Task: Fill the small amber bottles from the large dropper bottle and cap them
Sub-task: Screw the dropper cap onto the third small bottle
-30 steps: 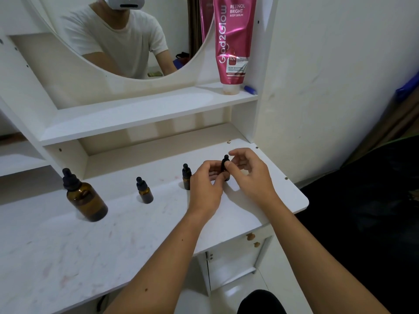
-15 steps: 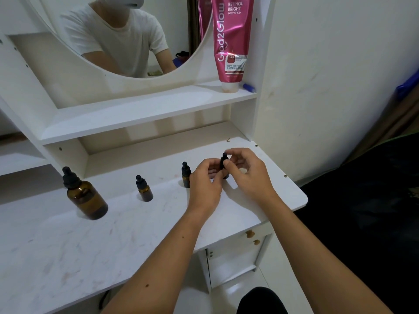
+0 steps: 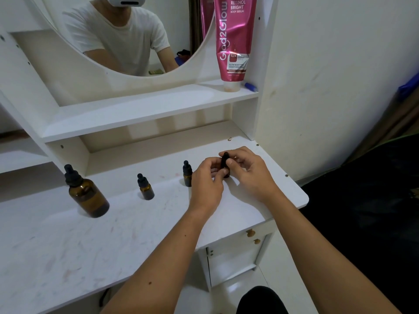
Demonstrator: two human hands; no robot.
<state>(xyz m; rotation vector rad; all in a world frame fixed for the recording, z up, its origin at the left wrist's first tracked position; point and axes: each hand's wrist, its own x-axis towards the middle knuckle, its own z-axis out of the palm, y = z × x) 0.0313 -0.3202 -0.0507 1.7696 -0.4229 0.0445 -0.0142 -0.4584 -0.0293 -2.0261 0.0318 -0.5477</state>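
Note:
A small amber bottle (image 3: 225, 164) with a black dropper cap stands on the white vanity top (image 3: 113, 234) at the right. My left hand (image 3: 207, 184) grips its body, and my right hand (image 3: 247, 169) pinches its black cap from the right. Two more small capped amber bottles stand to the left: one (image 3: 187, 174) just beside my left hand, another (image 3: 145, 187) further left. The large amber dropper bottle (image 3: 85, 192) stands capped at the far left.
A pink lotion tube (image 3: 233, 39) stands upside down on the shelf (image 3: 140, 109) above, next to a small blue item (image 3: 250, 86). A round mirror (image 3: 127, 35) hangs behind. The vanity's rounded right edge (image 3: 303, 198) lies close to my right wrist.
Both hands stay on the small bottle at the same spot. My right fingers have shifted slightly on the cap. The other bottles have not moved.

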